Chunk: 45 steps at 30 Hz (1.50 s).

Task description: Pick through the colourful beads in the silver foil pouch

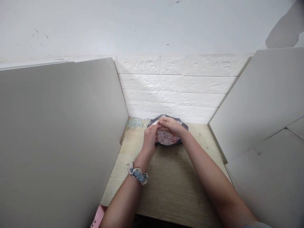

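Observation:
A dark, wavy-rimmed bowl with small pink, white and red beads [166,138] inside stands at the back of the wooden table. Above its left part, my left hand [151,135] and my right hand [171,125] meet at the fingertips. Both hands are closed in a pinch. Whatever lies between the fingertips is too small to make out. A blue and white scrunchie [137,173] circles my left wrist.
Small blue-green beads [136,123] lie scattered on the wooden tabletop [173,177] left of the bowl. Grey panels rise at left [71,133] and right [258,110]. Behind is a white brick-patterned wall [171,83]. A pink object [98,217] shows at the lower left.

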Available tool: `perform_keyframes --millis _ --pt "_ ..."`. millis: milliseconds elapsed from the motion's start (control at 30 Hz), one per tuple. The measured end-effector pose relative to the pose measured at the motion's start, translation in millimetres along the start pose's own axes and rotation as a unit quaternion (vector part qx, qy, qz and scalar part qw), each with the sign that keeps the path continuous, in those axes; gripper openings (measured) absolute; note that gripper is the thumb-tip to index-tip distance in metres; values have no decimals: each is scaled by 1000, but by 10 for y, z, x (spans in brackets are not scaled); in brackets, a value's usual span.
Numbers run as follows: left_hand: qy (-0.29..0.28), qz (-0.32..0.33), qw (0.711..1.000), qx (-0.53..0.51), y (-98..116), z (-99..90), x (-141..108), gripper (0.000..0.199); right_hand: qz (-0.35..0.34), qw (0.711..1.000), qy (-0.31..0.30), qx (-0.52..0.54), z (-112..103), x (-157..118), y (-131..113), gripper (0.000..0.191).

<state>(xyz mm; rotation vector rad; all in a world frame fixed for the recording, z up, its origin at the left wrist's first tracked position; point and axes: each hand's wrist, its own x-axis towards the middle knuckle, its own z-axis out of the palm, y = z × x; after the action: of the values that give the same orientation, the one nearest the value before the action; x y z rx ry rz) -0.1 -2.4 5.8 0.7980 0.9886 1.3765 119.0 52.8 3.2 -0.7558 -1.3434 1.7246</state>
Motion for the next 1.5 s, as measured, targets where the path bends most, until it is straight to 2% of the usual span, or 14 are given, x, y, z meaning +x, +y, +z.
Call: perform_keyframes --millis 467,533,600,633,667,733,767,800,833,900,967,1033,1133,1500 --pt "-6 -3 1000 -4 0 -2 -3 18 4 1000 5 -12 -58 4 34 20" --pt "-3 8 1000 -8 -4 -8 -2 16 5 999 12 -49 -87 9 37 16" --pt "9 26 1000 -16 -3 -16 1 12 23 989 32 -142 -118 14 40 10" --pt "16 34 999 -22 0 -20 3 10 38 971 46 -230 -132 16 41 12" --pt "24 40 998 -30 5 -25 4 9 53 937 63 -338 -143 19 43 18" --pt "39 42 997 -55 17 -35 7 8 76 835 94 -536 -160 26 53 28" --pt "45 41 996 -69 24 -41 8 7 84 788 102 -602 -169 32 62 29" --pt "51 39 995 -82 32 -46 9 7 91 755 105 -641 -181 39 75 27" --pt "56 37 993 -96 39 -51 10 7 99 739 105 -658 -195 47 92 24" --pt "64 32 990 -125 51 -62 12 7 113 725 99 -672 -232 66 136 18" --pt "68 22 985 -154 61 -71 18 8 113 712 97 -686 -267 87 189 22" --pt "70 6 981 -181 68 -81 26 9 90 699 88 -704 -286 107 243 29" --pt "69 -14 975 -211 73 -98 41 9 45 681 67 -727 -277 125 313 27" --pt "75 -37 968 -236 56 -106 52 6 22 657 69 -751 -205 135 373 23"
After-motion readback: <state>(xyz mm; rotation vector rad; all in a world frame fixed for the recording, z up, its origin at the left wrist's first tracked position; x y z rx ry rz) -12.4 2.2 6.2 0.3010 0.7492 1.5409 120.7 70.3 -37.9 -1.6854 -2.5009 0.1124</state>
